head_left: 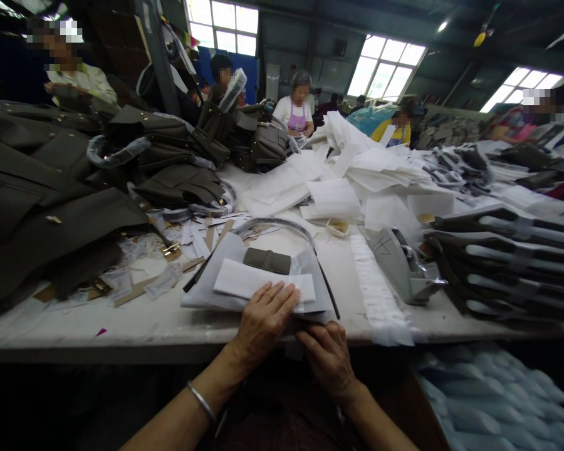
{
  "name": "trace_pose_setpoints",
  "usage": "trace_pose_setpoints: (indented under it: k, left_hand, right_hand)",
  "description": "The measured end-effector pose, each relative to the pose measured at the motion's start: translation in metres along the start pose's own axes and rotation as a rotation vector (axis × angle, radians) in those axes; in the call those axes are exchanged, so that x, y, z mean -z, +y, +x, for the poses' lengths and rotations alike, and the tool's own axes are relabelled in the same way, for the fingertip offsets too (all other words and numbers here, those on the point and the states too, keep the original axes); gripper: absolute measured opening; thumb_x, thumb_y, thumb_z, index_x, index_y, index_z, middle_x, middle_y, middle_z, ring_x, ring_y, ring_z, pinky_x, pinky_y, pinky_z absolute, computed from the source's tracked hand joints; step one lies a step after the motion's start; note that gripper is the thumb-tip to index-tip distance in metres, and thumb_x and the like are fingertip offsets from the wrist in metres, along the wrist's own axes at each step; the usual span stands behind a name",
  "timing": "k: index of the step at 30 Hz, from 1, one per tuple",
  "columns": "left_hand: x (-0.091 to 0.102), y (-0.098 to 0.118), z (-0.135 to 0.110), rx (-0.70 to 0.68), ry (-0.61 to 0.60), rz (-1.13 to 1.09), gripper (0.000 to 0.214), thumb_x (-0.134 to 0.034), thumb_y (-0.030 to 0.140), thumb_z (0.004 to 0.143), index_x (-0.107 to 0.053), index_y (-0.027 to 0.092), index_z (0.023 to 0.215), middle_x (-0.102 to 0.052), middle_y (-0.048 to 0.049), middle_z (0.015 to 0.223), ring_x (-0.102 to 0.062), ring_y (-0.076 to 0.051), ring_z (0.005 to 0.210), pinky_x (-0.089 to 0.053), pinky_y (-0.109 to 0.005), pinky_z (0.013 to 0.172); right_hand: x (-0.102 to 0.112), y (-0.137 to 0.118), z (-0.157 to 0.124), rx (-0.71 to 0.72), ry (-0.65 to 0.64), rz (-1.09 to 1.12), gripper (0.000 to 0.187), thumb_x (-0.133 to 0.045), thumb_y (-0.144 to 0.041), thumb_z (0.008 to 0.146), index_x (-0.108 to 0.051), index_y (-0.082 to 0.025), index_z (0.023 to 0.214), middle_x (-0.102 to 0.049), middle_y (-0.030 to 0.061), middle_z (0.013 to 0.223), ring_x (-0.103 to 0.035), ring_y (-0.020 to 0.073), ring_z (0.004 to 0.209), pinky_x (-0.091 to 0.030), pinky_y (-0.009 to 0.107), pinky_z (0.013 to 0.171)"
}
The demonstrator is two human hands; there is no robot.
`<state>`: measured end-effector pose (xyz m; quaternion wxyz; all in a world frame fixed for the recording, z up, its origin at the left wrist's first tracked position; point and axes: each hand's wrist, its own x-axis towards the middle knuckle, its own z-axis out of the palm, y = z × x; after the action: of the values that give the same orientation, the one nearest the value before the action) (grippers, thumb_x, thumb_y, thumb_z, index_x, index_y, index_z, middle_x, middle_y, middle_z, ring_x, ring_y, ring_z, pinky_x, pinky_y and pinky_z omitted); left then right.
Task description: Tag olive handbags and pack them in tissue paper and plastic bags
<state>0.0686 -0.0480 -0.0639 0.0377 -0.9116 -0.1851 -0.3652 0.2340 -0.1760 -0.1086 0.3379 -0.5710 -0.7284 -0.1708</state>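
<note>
Nearest me, my right hand point(329, 362) pinches the bag point(202, 289) edge at the table point(122, 326) lip; my left hand point(266, 319) lies flat, fingers spread, pinning the sheet point(244, 279) so nothing slides

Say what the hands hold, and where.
Left hand lies flat on the white sheet, gripping nothing; right hand seems to pinch the near edge of the wrapped bag.

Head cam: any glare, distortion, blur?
Head view: windows blown out white; wide-angle lens bows the table edge; under the table it is near black; left hand and right hand sharp; pale bundles lower right blurred.
</note>
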Motion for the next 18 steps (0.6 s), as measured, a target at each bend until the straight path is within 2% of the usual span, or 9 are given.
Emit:
trace_pose_setpoints:
  k: [3,8,12,18]
  left_hand:
    - [0.001,0.000,0.001,0.003,-0.006,0.004,0.034,-0.045,0.024,0.100,-0.059,0.018,0.130,-0.065,-0.0068,0.130,-0.060,-0.023,0.122,-0.045,-0.043,0.106]
    - [0.001,0.001,0.000,0.011,0.015,0.025,0.034,-0.050,0.027,0.099,-0.059,0.018,0.130,-0.064,-0.0099,0.132,-0.059,-0.022,0.123,-0.043,-0.041,0.107]
    - [-0.003,0.002,-0.001,0.019,0.021,0.032,0.033,-0.049,0.023,0.099,-0.060,0.020,0.130,-0.064,-0.0078,0.132,-0.058,-0.022,0.123,-0.041,-0.040,0.109]
    - [-0.010,0.004,-0.002,0.014,-0.002,0.039,0.035,-0.042,0.019,0.100,-0.059,0.019,0.131,-0.066,-0.0055,0.129,-0.058,-0.024,0.122,-0.038,-0.045,0.110]
  right_hand:
    - [0.007,-0.008,0.010,-0.004,0.035,0.096,0.026,-0.053,-0.011,0.093,-0.070,-0.025,0.105,-0.072,0.0041,0.093,-0.060,0.0196,0.083,-0.045,0.037,0.079]
    - [0.014,-0.014,0.019,0.033,0.019,0.263,0.028,-0.053,-0.006,0.091,-0.068,-0.022,0.108,-0.074,0.0056,0.105,-0.065,0.0209,0.101,-0.050,0.037,0.087]
    - [0.017,-0.017,0.016,0.010,-0.045,0.426,0.027,-0.051,-0.003,0.090,-0.065,-0.021,0.105,-0.074,0.0053,0.097,-0.068,0.0184,0.095,-0.055,0.035,0.087]
    - [0.029,-0.033,0.004,-0.091,-0.115,0.557,0.031,-0.049,0.001,0.087,-0.062,-0.022,0.103,-0.073,0.0039,0.093,-0.070,0.0170,0.090,-0.054,0.035,0.093]
